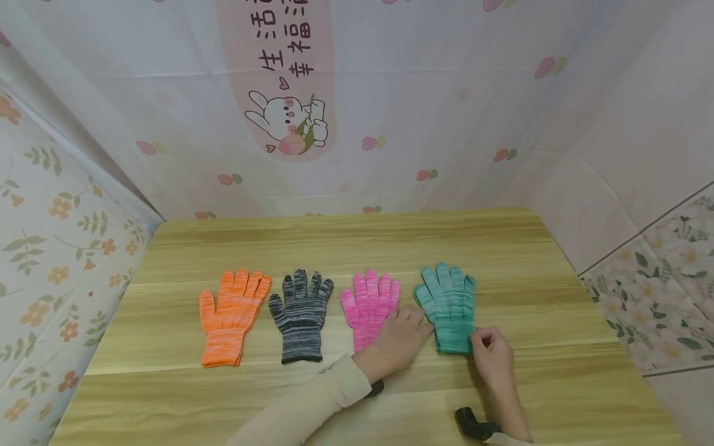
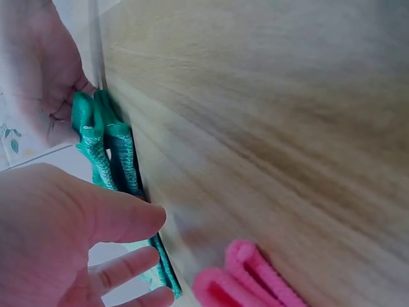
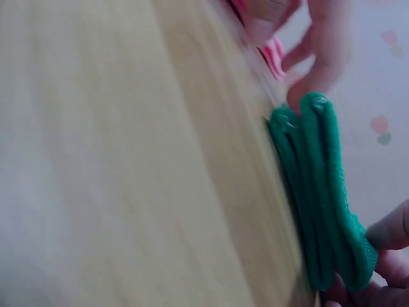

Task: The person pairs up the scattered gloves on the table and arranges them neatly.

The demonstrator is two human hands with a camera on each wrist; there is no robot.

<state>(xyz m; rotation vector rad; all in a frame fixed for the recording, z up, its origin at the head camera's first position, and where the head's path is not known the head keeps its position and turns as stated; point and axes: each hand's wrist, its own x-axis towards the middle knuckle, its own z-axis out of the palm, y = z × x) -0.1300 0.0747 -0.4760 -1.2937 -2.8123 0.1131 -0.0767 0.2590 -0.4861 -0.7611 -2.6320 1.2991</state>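
Note:
A pair of green knit gloves (image 1: 449,310) lies stacked at the right end of a row, fingers pointing away from me. My right hand (image 1: 493,359) pinches the right corner of its cuff; in the right wrist view, thumb and fingers hold the folded green cuff edge (image 3: 326,192). My left hand (image 1: 403,339) hovers between the green gloves and the pink gloves (image 1: 370,303), its forearm covering part of the pink cuff. In the left wrist view, the left thumb and fingers (image 2: 128,217) are spread apart beside the green cuffs (image 2: 105,141), with nothing gripped.
Orange gloves (image 1: 231,316) and dark grey striped gloves (image 1: 301,316) lie farther left on the wooden table (image 1: 167,402). A printed curtain (image 1: 390,111) hangs behind the table's far edge. Black wrist devices (image 1: 474,424) show near both wrists.

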